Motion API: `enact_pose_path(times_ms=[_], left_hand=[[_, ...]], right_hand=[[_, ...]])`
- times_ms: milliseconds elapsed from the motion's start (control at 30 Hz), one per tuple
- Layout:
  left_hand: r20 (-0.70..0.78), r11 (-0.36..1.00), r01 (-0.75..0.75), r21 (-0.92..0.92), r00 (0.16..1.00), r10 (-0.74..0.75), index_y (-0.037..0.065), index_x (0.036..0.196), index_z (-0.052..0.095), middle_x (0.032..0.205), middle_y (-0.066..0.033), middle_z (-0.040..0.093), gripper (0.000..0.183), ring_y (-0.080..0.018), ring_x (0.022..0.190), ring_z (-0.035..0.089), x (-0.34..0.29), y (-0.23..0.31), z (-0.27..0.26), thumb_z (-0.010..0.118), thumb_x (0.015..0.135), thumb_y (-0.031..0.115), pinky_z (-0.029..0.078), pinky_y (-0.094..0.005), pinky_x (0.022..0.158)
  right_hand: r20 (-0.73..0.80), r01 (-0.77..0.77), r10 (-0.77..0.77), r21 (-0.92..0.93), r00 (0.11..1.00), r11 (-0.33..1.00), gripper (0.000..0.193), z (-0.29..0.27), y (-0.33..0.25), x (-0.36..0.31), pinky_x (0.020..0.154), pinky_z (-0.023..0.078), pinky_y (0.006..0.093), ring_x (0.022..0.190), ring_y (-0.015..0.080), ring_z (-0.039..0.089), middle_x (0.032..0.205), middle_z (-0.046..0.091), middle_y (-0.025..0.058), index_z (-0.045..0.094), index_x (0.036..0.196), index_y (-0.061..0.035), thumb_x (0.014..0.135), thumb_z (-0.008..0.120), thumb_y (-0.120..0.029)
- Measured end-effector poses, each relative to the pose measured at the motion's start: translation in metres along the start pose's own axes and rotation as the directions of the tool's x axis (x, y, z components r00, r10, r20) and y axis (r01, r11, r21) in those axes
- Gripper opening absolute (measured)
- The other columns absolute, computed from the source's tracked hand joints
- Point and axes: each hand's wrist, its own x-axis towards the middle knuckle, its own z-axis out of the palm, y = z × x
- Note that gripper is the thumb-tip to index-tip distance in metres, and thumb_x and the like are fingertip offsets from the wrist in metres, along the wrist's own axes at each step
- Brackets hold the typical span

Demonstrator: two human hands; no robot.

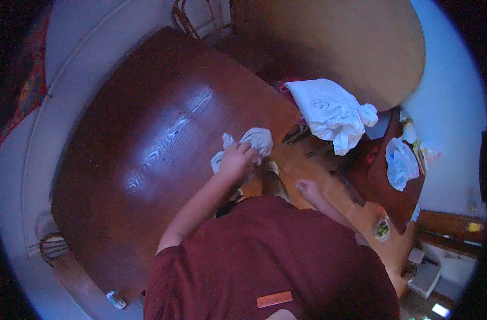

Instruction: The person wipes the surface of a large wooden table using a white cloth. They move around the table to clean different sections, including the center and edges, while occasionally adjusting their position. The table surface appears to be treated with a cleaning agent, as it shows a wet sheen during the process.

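My left hand [238, 160] presses down on a crumpled whitish cloth [258, 140], gripping it against the top of a dark glossy wooden table [147, 133] near its right edge. The left arm reaches out from my dark red shirt. My right hand [309, 188] hangs lower, off the table's right edge above the wooden floor. It touches nothing that I can see, and its fingers look curled, but the hand is too small and dim to be sure.
A tied white sack [328, 109] lies just beyond the table's right corner, in front of a large round lighter table [350, 48]. A bluish plastic bag [400, 162] sits on a low shelf at the right. Chair legs [192, 18] show at the far side.
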Motion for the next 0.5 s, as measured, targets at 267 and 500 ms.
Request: enact_pose_path(times_ms=[267,500], left_hand=[[-0.056,0.972,0.226,0.061,0.973,-0.223,0.013,0.105,0.057,0.113,-0.0109,0.053,0.048,-0.0350,0.101,0.049,-0.088,-0.002,-0.016,0.073,0.060,0.015,0.041,-0.0468,0.084],[-0.087,0.992,0.087,0.093,0.993,-0.079,0.013,0.099,0.058,0.107,-0.0102,0.055,0.037,-0.0331,0.095,0.052,0.093,0.012,0.027,0.068,0.063,0.013,0.043,-0.0455,0.080]], right_hand=[[0.175,0.066,-0.107,0.227,0.979,0.972,0.020,-0.003,0.036,0.048,0.067,0.050,0.0326,0.074,0.0171,0.064,0.086,0.068,0.0095,0.067,0.096,-0.0083,0.085,0.059,-0.024],[0.125,0.260,-0.246,-0.105,0.961,0.960,0.023,-0.048,0.070,0.089,0.062,0.048,0.0390,0.067,0.0223,0.062,0.071,0.063,0.0123,0.064,0.097,-0.0059,0.086,0.056,-0.024]])
